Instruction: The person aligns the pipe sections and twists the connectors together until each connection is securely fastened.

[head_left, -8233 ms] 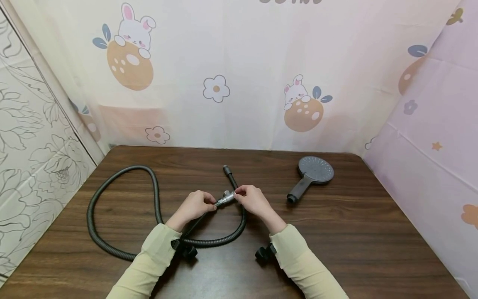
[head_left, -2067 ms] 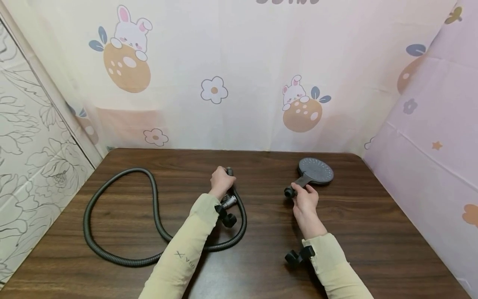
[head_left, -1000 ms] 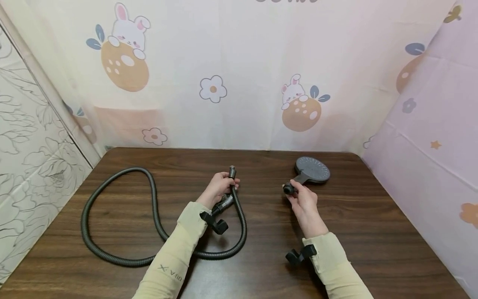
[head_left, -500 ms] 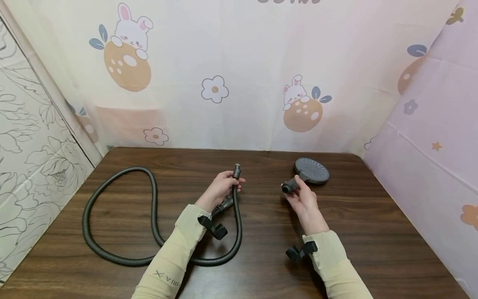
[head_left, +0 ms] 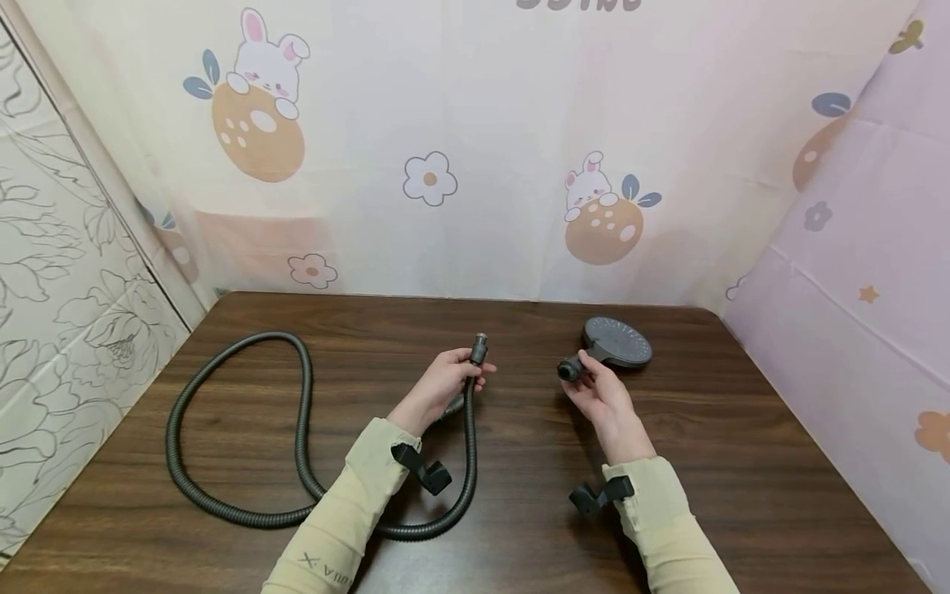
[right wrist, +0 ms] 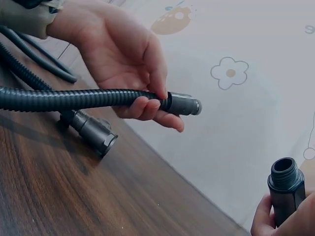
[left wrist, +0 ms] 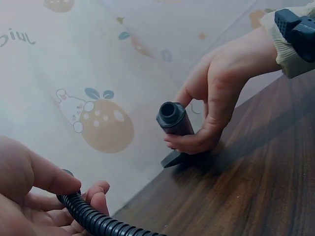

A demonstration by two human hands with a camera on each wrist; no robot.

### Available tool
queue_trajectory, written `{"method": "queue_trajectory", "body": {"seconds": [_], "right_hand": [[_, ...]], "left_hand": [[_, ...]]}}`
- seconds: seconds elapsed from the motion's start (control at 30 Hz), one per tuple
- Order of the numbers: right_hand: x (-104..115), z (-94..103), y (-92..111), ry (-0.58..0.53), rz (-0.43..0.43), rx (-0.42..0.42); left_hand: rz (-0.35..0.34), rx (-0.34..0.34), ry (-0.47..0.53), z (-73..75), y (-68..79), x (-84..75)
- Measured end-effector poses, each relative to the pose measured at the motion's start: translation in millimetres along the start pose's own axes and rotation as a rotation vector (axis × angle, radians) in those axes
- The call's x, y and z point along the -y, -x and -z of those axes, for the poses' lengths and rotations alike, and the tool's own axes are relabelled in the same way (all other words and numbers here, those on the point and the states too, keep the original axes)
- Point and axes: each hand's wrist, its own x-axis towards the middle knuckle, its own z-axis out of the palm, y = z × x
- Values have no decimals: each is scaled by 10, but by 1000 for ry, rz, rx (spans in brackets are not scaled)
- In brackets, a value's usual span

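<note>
Bright head view, dimmer wrist views, sheen on tabletop (head_left: 534, 553), soft shadows

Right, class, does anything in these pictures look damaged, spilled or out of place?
Nothing stands out. The left hand holds the ribbed shower hose near one end, with no visible kink; the right hand grips the showerhead by its handle. No crack or spill shows.

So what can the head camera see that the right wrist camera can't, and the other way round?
Only the head view: the shower head's dotted spray face and the purple cloth on the right.

Only the right wrist view: clear screw threads on the handle's end, and the open end of the other fitting.

Both: the left hand holding the hose near its end, the right hand holding the handle, a white flower, and the wooden table.
</note>
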Motion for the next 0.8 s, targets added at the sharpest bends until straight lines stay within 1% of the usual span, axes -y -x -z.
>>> {"method": "queue_trajectory", "body": {"seconds": [0.07, 0.17, 0.37, 0.47, 0.57, 0.8], "right_hand": [[3, 0, 10, -18, -20, 11], [-2, -13, 18, -28, -33, 5], [-32, -30, 30, -47, -46, 3], [-39, -31, 31, -70, -51, 8], [-43, -39, 27, -69, -52, -2], [-65, -35, 1, -44, -58, 19]], "left_hand": [[9, 1, -22, -4, 2, 17], [13, 2, -41, -9, -4, 41], [16, 3, -32, -28, 9, 68], [18, 0, -45, -37, 26, 67], [17, -3, -49, -45, 32, 66], [-22, 19, -72, -59, 32, 83]]}}
